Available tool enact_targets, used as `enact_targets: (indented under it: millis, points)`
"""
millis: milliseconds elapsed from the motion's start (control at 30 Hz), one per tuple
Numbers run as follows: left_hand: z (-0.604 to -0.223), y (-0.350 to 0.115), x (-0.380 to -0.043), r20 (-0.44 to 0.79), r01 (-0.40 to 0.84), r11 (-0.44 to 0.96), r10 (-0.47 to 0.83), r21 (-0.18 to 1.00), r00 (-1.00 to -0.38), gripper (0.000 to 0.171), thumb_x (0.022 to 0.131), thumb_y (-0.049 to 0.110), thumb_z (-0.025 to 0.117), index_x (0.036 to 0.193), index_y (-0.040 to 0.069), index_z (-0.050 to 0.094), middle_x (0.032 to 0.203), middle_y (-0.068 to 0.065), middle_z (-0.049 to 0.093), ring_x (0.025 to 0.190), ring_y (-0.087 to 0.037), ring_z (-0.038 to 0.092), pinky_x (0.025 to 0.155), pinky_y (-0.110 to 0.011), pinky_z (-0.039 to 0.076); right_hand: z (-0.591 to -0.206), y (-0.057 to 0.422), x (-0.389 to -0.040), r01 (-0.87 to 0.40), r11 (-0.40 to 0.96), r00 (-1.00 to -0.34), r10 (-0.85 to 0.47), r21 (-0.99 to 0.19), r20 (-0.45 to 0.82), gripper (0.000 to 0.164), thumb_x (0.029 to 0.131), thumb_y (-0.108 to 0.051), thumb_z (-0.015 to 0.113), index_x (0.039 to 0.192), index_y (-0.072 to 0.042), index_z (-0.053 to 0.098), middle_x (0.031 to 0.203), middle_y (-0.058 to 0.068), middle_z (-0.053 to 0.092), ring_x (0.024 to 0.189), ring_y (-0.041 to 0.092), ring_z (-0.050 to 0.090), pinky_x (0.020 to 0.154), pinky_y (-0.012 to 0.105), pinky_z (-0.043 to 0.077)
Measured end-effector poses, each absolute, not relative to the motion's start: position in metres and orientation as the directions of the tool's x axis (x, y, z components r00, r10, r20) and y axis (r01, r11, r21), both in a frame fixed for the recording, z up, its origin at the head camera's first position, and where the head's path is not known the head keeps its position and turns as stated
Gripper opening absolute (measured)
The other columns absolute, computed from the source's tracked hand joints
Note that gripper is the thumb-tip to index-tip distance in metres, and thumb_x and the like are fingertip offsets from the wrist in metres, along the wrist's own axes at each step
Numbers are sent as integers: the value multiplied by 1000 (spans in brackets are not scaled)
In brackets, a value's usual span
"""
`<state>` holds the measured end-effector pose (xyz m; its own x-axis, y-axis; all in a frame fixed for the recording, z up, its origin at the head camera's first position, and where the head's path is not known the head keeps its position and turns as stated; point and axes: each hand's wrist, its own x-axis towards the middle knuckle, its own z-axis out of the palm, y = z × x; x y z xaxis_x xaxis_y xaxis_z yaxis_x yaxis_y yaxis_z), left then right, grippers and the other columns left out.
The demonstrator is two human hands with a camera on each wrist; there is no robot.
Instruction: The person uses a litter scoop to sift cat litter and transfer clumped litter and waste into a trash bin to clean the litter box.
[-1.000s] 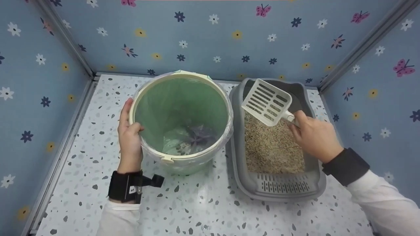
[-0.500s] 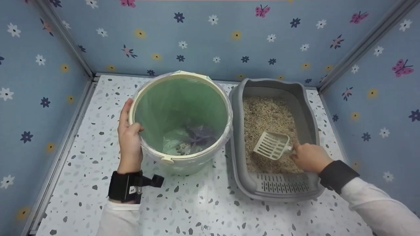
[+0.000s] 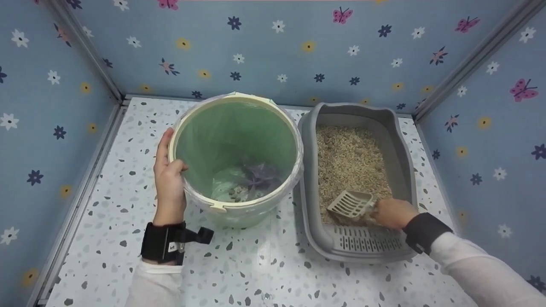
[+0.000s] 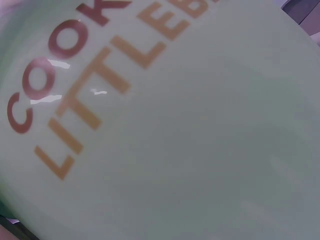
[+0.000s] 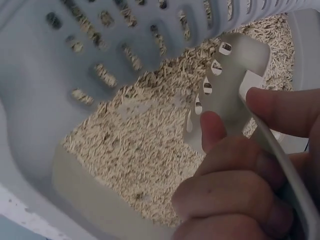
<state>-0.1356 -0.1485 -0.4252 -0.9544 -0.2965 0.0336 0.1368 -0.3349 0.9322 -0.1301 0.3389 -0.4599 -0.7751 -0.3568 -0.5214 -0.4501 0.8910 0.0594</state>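
Note:
My right hand grips the handle of a pale slotted litter scoop. The scoop's head lies low over the tan pellet litter, at the near end of a grey litter box. In the right wrist view, the thumb and fingers wrap the scoop handle. My left hand holds the left rim of a green bin, thumb over the edge and fingers along the outside. A clear liner covers the bin's rim, and a purple crumpled piece lies at its bottom with small clumps.
Bin and litter box stand side by side on a white speckled table. A blue flowered panel rises behind them, with more panels at left and right. Perforations mark the litter box's near ledge. Printed letters show on the bin's side.
The right hand has brought the scoop down from above the far part of the litter box toward its near end, low over the litter. The left hand and bin stay put.

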Motion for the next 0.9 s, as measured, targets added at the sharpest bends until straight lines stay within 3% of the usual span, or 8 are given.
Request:
enact_targets:
  millis: [167, 367, 633, 900]
  points:
    - [-425, -148, -136, 30, 128, -315, -296, 940, -955, 85, 70, -17, 25, 149, 16, 29, 154, 3, 24, 139, -20, 29, 110, -45, 28, -468, 324, -133, -240, 969, -823, -237, -63, -517, 38, 96, -30, 47, 97, 4, 63, 90, 21, 65, 82, 38, 63, 72, 57, 50]
    - [-426, -149, -136, 34, 133, -326, -294, 936, -955, 85, 70, -17, 25, 149, 16, 28, 154, 3, 24, 140, -20, 28, 111, -43, 27, -478, 310, -138, -261, 960, -829, -276, -100, -486, 34, 97, -24, 45, 93, 7, 60, 80, 19, 61, 72, 33, 61, 69, 53, 51]
    - [-426, -149, -136, 23, 124, -325, -296, 938, -955, 85, 71, -17, 25, 148, 18, 30, 155, 3, 23, 140, -20, 27, 111, -43, 27, -486, 293, -149, -164, 971, -826, -232, -174, -514, 28, 95, -13, 46, 104, 12, 55, 88, 21, 60, 75, 31, 61, 69, 43, 54]
    - [-425, -149, -135, 20, 121, -325, -298, 938, -954, 85, 72, -17, 26, 148, 20, 30, 155, 2, 23, 140, -21, 28, 111, -42, 28, -501, 283, -167, -268, 954, -831, -300, -135, -470, 22, 93, -3, 44, 97, 16, 55, 85, 24, 58, 77, 37, 61, 71, 46, 53]
